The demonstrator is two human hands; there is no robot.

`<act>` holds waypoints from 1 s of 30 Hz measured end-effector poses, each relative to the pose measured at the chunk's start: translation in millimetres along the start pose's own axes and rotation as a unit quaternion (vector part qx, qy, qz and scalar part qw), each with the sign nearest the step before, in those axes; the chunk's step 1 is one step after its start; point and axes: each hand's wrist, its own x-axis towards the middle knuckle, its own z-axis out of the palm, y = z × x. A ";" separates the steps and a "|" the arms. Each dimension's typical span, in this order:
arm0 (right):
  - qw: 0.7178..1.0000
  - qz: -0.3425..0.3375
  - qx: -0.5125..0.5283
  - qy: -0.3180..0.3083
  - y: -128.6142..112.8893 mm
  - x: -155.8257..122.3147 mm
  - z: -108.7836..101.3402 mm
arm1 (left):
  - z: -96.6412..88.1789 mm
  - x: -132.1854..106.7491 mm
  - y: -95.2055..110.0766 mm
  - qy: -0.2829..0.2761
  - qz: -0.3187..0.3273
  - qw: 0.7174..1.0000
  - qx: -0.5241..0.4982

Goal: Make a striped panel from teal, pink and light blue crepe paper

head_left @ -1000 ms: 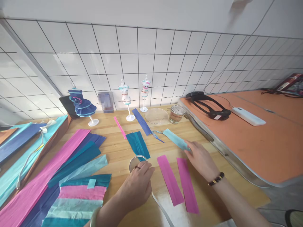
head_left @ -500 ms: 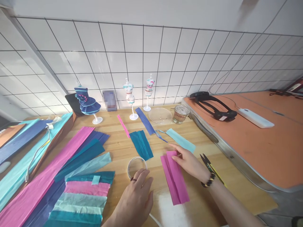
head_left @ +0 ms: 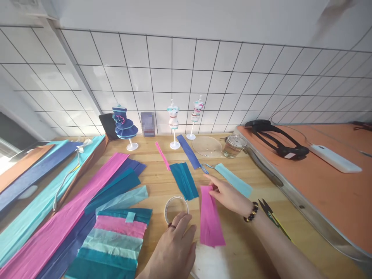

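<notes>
Right hand [head_left: 228, 195] first: we rest it fingers-down on the top end of the pink paper strip [head_left: 209, 217], pinching its upper edge against the wooden table [head_left: 247, 248]. The strip lies flat in front of us, just right of the tape roll [head_left: 176, 209]. Our left hand [head_left: 174, 250] lies loosely open, fingertips touching the near rim of the roll, gripping nothing. Teal paper [head_left: 183, 180] lies just beyond the roll; a light blue strip [head_left: 234, 179] and small scissors [head_left: 269, 211] lie beside our right wrist.
</notes>
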 end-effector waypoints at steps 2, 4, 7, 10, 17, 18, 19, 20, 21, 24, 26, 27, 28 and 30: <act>0.999 -0.025 -0.007 0.023 -10.0 20.3 -3.7 | -1.3 -0.7 0.8 -0.001 0.000 1.000 -0.001; 0.997 -0.049 -0.023 0.047 -18.1 46.4 -2.3 | -1.3 -1.3 1.2 0.007 0.004 1.000 0.008; 0.993 -0.080 -0.048 0.069 -22.9 86.5 7.2 | 0.0 -1.7 1.6 0.029 0.012 0.999 0.028; 0.989 -0.087 -0.074 0.095 -16.5 111.8 14.8 | 2.2 -1.3 1.9 0.048 0.017 0.998 0.037; 0.981 0.027 -0.115 0.155 47.6 77.2 -18.7 | 15.4 -1.5 -2.3 0.073 0.059 0.992 0.081; 0.979 0.060 -0.116 0.158 60.2 66.2 -25.5 | 19.2 -1.4 -3.1 0.075 0.066 0.991 0.089; 0.977 0.091 -0.113 0.157 72.3 55.6 -31.4 | 23.8 -1.1 -3.7 0.080 0.075 0.989 0.099; 0.975 0.120 -0.106 0.151 83.1 45.9 -36.0 | 29.3 -0.8 -4.2 0.089 0.085 0.986 0.112; 0.975 0.144 -0.095 0.141 92.4 37.6 -39.4 | 35.5 -0.6 -4.3 0.098 0.097 0.982 0.126; 0.976 0.185 -0.036 0.106 106.4 22.5 -45.0 | 56.6 -0.5 -3.2 0.133 0.141 0.969 0.155; 0.979 0.184 0.017 0.088 102.9 19.6 -48.4 | 69.5 -0.7 -1.1 0.150 0.164 0.962 0.156; 0.980 0.177 0.046 0.081 97.4 19.7 -50.6 | 74.5 -0.4 0.3 0.155 0.174 0.961 0.152; 0.980 0.166 0.075 0.075 89.7 20.6 -52.9 | 78.2 0.3 1.9 0.158 0.180 0.959 0.150; 0.980 0.135 0.133 0.060 69.4 24.4 -56.3 | 81.0 3.6 6.1 0.149 0.186 0.961 0.143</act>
